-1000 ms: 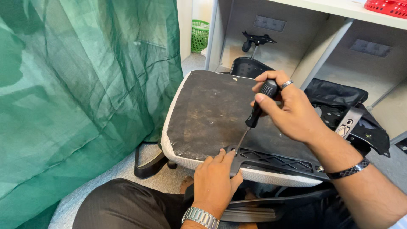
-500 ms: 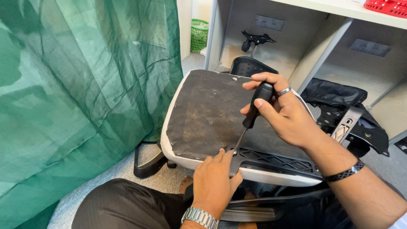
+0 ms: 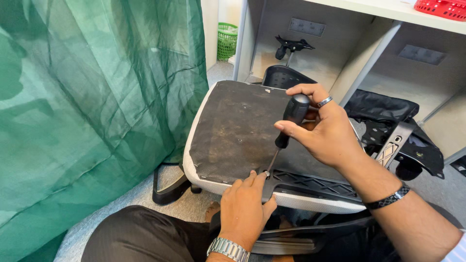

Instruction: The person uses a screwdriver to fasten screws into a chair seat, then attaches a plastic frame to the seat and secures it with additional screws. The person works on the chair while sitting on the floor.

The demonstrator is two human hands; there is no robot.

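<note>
Black and slim, the screwdriver (image 3: pixel 286 127) is the thing that matters here: its long axis runs from the rounded handle at the upper right down and to the left, ending at a small silvery screw (image 3: pixel 266 173) on the near edge of the upturned chair seat (image 3: pixel 233 131). The right hand (image 3: pixel 323 128) is clenched around the handle, thumb and fingers wrapped over its top, so the tip lies below and to the left of that hand, toward the person. The left hand (image 3: pixel 245 211) is the nearer one to the screw; its fingertips (image 3: pixel 253 177) rest right beside the tip, on the black plastic bracket (image 3: pixel 315 185) at the seat's near rim (whether they pinch the screw or merely steady it cannot be told). It holds nothing that shows, fingers loosely curled against the seat edge.

Compared with a second ago, the right hand has turned on the handle: the fingers now spread further over the knob and the ringed finger sits higher, while the shaft leans much as before and its tip stays at the same spot. The left hand has barely shifted. The seat lies across the person's lap, with a green curtain (image 3: pixel 92 106) to the left and a black armrest part (image 3: pixel 393 140) to the right.
</note>
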